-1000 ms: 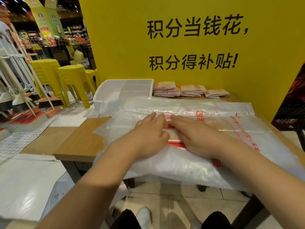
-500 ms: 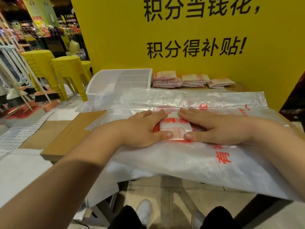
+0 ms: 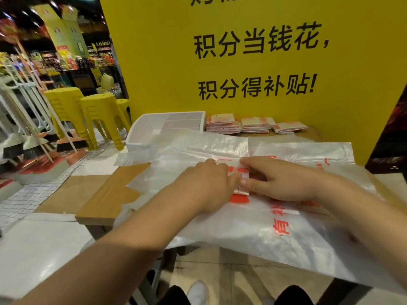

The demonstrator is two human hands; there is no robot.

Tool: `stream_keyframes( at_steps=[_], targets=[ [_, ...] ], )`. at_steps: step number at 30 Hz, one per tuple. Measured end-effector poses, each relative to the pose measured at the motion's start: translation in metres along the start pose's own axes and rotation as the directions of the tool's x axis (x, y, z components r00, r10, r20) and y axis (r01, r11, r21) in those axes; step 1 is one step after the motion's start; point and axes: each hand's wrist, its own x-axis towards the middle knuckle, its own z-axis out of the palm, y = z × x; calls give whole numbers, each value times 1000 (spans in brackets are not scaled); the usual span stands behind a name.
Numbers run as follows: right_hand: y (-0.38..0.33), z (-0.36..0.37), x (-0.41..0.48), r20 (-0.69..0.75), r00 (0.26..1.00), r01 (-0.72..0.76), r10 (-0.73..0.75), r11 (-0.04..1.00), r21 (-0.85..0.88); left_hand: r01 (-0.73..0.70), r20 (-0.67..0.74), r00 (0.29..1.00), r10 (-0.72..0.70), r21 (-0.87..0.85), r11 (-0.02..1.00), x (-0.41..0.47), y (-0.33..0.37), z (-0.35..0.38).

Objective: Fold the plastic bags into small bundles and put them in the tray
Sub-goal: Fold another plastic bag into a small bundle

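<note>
Folded bag bundle (image 3: pixel 236 170) sits between your left hand (image 3: pixel 211 183) and right hand (image 3: pixel 279 179), both pinching its edges atop the flat bags (image 3: pixel 275 234) on the worktop (image 3: pixel 105 201).

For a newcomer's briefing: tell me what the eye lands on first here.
The big yellow sign with black characters fills the back. At centre, the left hand and right hand hold a small folded bundle on the clear plastic bags spread over the table. Behind sit a white tray and stacked bundles.
</note>
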Motion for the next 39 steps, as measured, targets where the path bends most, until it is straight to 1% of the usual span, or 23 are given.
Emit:
stream_keyframes(
  at_steps=[2,3,5,7,9,13,16,17,19,21,22,24,26,28,30,32,34,36,39],
  targets=[
    [0,1,-8,-12,1000,-5,6,998,67,82,9,997,-81,-111,991,-1,4,3],
    [3,2,-13,-12,1000,-23,23,998,56,103,-3,995,-105,-125,987,-2,4,4],
    [10,1,-23,-33,993,-111,109,993,-49,118,-10,993,-120,-133,984,-4,3,8],
    [15,-1,-32,-70,977,-213,204,962,-169,118,4,993,-119,-172,978,-4,0,10],
    [17,-2,-37,-68,969,-247,238,948,-200,110,34,994,-105,-203,973,-3,-2,7],
    [28,-1,-33,-24,979,-202,200,970,-138,32,125,992,-12,-165,986,-8,-9,-5],
    [39,-4,-24,-14,980,-198,198,972,-123,-18,152,987,51,-211,977,-13,-15,-11],
    [41,-4,-23,-51,980,-199,193,971,-135,-27,141,988,58,-218,976,-14,-15,-11],
    [35,0,-24,-181,972,-177,149,973,-151,-43,107,992,68,-225,973,-14,-16,-4],
    [16,5,-27,-295,953,-89,66,994,-66,-39,54,997,59,-315,948,-13,-17,3],
    [4,9,-29,-319,948,-24,16,999,-23,-39,17,999,49,-374,927,-12,-16,7],
    [-16,16,-28,-288,954,82,-81,997,-8,-64,-52,998,46,-435,898,-10,-14,13],
    [-24,23,-23,-242,962,130,-125,992,5,-101,-67,995,79,-451,887,-9,-17,21],
    [-25,29,-18,-192,974,125,-120,992,17,-137,-62,991,122,-469,873,-8,-23,29],
    [-22,34,-15,-120,989,87,-88,996,-18,-172,-69,985,158,-435,884,-7,-27,35],
    [-18,33,-13,-42,998,45,-49,996,-78,-161,-31,987,160,-350,923,-8,-30,37],
    [-14,28,-14,27,1000,19,-16,995,-101,-119,42,990,136,-288,950,-10,-35,37],
    [-9,23,-17,68,998,7,-2,997,-80,-107,92,987,134,-255,961,-13,-40,37],
    [-2,18,-18,115,993,12,-9,1000,-26,-101,139,980,140,-257,961,-13,-42,33]
  ],
)
